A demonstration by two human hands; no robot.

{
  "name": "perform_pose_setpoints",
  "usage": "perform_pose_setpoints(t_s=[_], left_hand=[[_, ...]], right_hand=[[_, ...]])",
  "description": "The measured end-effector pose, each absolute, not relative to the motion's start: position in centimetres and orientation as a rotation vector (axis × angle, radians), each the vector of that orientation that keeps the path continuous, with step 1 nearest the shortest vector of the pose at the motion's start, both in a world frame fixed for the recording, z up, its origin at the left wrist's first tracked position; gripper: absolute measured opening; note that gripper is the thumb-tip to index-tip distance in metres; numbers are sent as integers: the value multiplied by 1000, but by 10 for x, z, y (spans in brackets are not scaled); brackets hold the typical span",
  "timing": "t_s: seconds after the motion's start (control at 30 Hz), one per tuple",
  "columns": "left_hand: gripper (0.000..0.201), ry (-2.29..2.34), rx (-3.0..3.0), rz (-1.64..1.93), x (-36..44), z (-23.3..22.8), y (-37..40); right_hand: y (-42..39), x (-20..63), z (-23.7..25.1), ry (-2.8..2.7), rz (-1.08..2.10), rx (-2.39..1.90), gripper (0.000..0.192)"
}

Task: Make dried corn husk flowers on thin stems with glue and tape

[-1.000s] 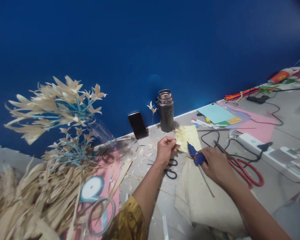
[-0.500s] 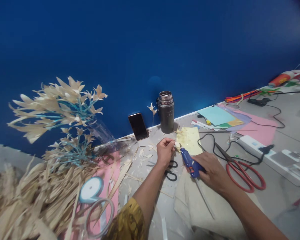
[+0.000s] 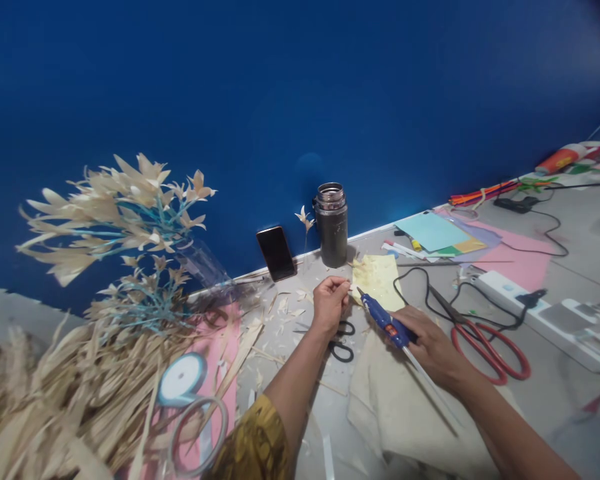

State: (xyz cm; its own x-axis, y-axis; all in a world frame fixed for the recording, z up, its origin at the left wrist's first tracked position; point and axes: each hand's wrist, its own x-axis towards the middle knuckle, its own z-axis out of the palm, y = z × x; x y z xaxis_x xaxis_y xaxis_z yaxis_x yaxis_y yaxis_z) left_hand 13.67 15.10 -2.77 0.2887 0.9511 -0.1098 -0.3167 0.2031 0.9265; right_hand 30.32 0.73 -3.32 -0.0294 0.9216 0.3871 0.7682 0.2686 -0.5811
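Nearest you, the cream cloth [image 3: 410,413] lies spread on the counter [image 3: 540,347], and your right hand [image 3: 430,343] rests over its far edge. Its fingers are wrapped tight around the blue glue gun [image 3: 383,319], with the glue stick [image 3: 430,383] trailing back toward you. The gun's long axis runs from near-right to far-left, its nozzle pointing straight at your left hand [image 3: 330,303]. That hand sits just left of the nozzle, thumb and forefinger pinched on a small pale piece [image 3: 351,287] too small to identify; the nozzle tip lies just beside it, almost touching. Under your left hand lie the black scissors [image 3: 341,340]. Beyond the gun lies a yellow paper sheet [image 3: 377,280], with the red scissors [image 3: 485,340] to the gun's right. Farther still, the dark metal flask [image 3: 331,225] stands by the blue wall.
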Motion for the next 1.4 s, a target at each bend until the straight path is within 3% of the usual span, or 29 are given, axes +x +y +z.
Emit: perform_pose_setpoints(t_s=[0.2,0.8,1.13,1.4], left_hand=[[44,822,935,1060,136,-28,152],[47,812,912,1039,137,-31,152],[47,807,897,1051,138,-32,151],[48,809,873,1056,137,-33,153]], right_hand=[[7,308,-39,-1780,333,-1535,16],[9,318,-60,-1818,267,-1509,22],[10,317,-60,-1832,235,-1518,15],[11,314,-54,-1835,15,-1702,24]])
